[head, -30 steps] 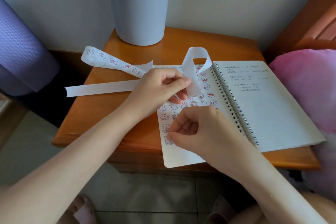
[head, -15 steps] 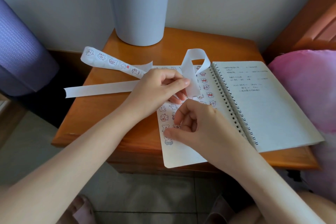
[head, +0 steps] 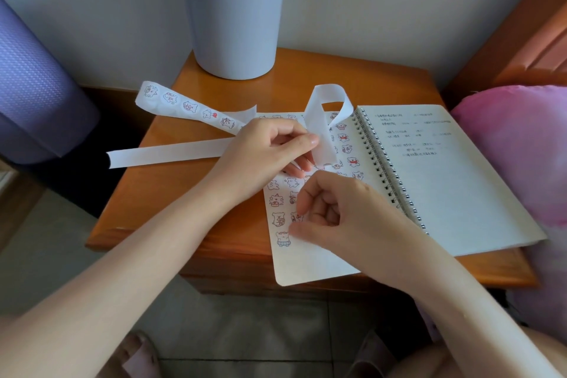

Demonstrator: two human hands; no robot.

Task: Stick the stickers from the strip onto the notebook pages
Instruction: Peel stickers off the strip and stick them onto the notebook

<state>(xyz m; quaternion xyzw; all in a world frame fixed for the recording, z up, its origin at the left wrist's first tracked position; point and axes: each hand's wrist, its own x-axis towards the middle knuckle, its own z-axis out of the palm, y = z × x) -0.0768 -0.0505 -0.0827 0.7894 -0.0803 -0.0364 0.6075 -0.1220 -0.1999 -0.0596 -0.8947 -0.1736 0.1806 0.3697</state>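
- Vs 1 s ago: right hand [head: 346, 215] has barely shifted; its index finger, down on the page then, is now lifted and curled. Thumb still lies on the lower left page beside the bottom sticker.
- Right grip: fingers curled in; can't tell if a sticker is pinched between them.
- Left hand [head: 264, 156] unchanged; grip closed on the sticker strip [head: 171, 154], thumb & fingers pinching its hanging end over the left page.
- Strip loop above the notebook [head: 445, 193] has kept its shape. The printed end points to the tabletop's back-left edge; the blank length trails off the left edge.
- Notebook open on tabletop [head: 190, 193], spiral-bound, near corner overhanging the front edge. Left page carries rows of bear stickers [head: 346, 136].
- Writing: handwritten lines [head: 414, 135] at top of the right page, too small to read.
- Grey bin [head: 233, 18] at back of tabletop.
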